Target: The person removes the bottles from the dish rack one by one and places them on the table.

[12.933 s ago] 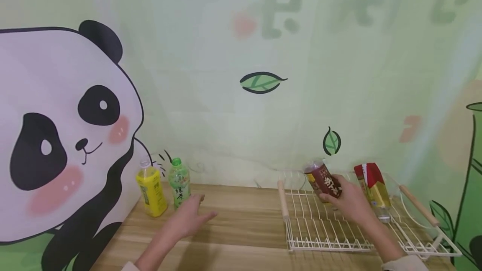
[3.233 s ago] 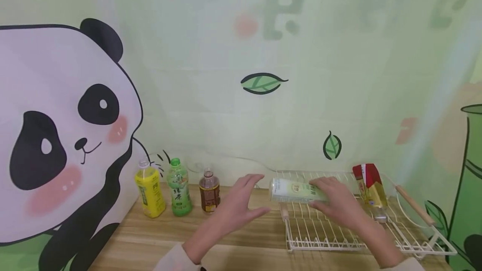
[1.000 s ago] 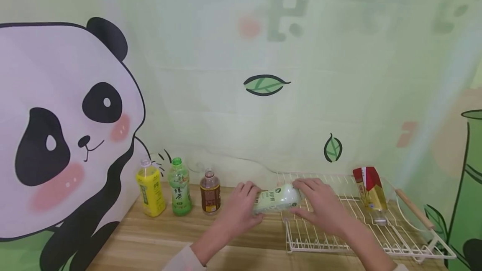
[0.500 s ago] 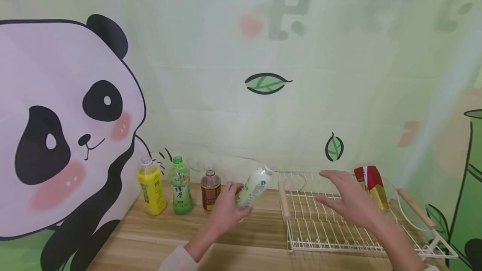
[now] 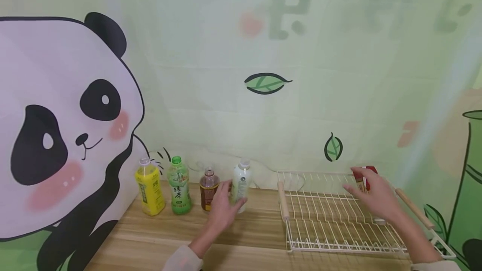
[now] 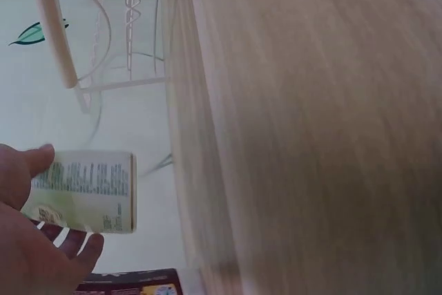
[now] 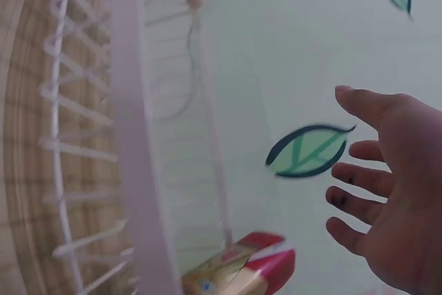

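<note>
My left hand (image 5: pixel 220 212) grips a white-and-green plastic bottle (image 5: pixel 242 179), fingers on one side and thumb on the other. The bottle is upright, neck up; in the left wrist view its base (image 6: pixel 131 195) shows a gap from the wooden table. Just left of it stands a dark red-brown labelled bottle (image 5: pixel 208 193), partly behind my fingers. My right hand (image 5: pixel 378 198) is above the rack's right part with nothing in it, fingers spread in the right wrist view. Beneath it a red-and-gold container (image 7: pixel 255 267) leans in the white wire rack (image 5: pixel 324 248), mostly hidden by the hand in the head view.
A green bottle (image 5: pixel 180 189) and a yellow-labelled bottle (image 5: pixel 150 191) stand further left in the same row on the wooden table (image 5: pixel 241 235). The rack has wooden handles (image 5: pixel 283 200). A printed wall cloth (image 5: pixel 211 95) with a panda rises behind the table.
The red-brown bottle went from rack to table. The white-and-green bottle passed from right to left hand, was turned upright and moved left. The right hand let go and moved right to the red-and-gold container.
</note>
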A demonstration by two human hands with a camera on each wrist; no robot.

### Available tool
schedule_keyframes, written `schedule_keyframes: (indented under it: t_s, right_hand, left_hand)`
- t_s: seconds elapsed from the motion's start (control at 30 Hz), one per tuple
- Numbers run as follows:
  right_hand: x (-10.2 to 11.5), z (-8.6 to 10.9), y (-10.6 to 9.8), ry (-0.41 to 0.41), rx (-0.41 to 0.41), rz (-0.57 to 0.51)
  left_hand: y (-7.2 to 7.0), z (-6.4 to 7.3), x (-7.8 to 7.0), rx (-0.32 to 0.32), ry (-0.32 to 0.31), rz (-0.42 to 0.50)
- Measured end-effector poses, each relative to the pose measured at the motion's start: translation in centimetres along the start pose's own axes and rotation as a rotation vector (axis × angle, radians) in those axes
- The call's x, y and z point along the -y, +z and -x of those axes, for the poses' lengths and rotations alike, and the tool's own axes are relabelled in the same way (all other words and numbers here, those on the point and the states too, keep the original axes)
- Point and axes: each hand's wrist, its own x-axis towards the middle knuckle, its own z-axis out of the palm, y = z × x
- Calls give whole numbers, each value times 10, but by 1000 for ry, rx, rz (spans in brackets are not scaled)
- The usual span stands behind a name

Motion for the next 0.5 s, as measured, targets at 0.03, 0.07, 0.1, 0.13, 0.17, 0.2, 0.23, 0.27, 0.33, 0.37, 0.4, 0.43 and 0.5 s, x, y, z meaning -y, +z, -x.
schedule_keyframes:
  t_s: [0.03,0.07,0.1,0.13,0.17,0.2,0.23,0.27,0.33,0.37,0.4,0.43,0.5]
  right_hand:
    - [-6,0,1,18,-2,7]
    - [-12,1,1,39,3,12]
    - [-17,2,1,70,17,12]
    - [-22,3,1,97,26,12]
    - [-28,4,2,117,29,17]
    - [-33,5,2,142,36,16]
    - [-39,6,2,161,37,20]
    - [-44,7,3,175,36,21]
    - [-53,8,3,208,41,15]
    - [-57,9,3,221,42,13]
    - [-61,9,4,229,38,7]
    - [-65,10,4,236,35,11]
    - [-72,11,5,255,36,18]
  left_hand:
    - [1,0,2,-8,1,-1]
    - [2,0,4,-14,-1,-1]
    - [4,-1,5,-18,-3,-5]
    - [4,-1,7,-22,-3,-5]
    - [5,-1,8,-27,-7,-5]
    - [6,-1,9,-29,-13,-5]
    - [7,-1,9,-30,-20,-4]
    - [7,-2,10,-29,-30,-7]
    - [8,-2,12,-30,-43,-9]
    - [8,-2,12,-29,-50,-11]
    - [9,-2,13,-26,-55,-13]
    - [9,-2,14,-24,-61,-13]
    - [10,-1,15,-19,-65,-10]
